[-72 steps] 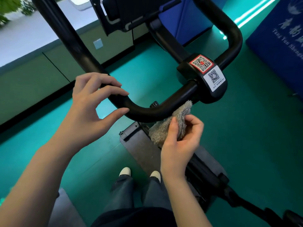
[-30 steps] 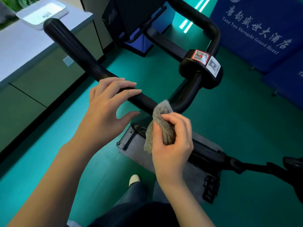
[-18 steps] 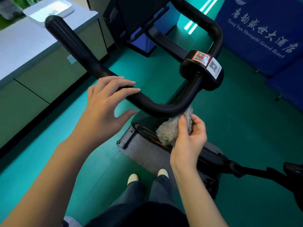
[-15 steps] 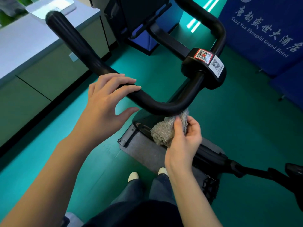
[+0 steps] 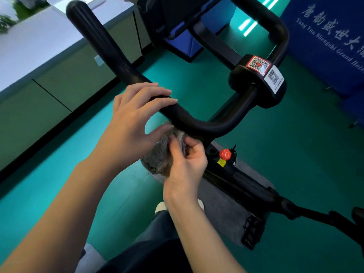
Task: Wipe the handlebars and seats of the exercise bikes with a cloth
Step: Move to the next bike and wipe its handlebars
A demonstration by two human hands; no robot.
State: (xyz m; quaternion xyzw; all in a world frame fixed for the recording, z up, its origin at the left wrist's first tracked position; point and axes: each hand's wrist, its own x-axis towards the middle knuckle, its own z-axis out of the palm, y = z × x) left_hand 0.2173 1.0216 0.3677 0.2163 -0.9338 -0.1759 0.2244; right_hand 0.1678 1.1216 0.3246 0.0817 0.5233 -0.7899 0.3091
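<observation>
Wiping beneath the handlebar (image 5: 197,123) bend: my right grip (image 5: 185,160) pinches the bunched cloth (image 5: 157,156) against the bar from below; my left grip (image 5: 134,119) lies open, fingers (image 5: 157,101) over the top. Next, I'd judge, slide the cloth along the bar.

One camera only, worn on the head, faces forward and steeply down at the black handlebar (image 5: 197,125) from close above (the wide lens bends the edges). Nearer than the handlebar, the left hand (image 5: 130,123) and right hand (image 5: 187,166) reach in from the bottom edge, and the green floor (image 5: 295,154) lies beneath it.
</observation>
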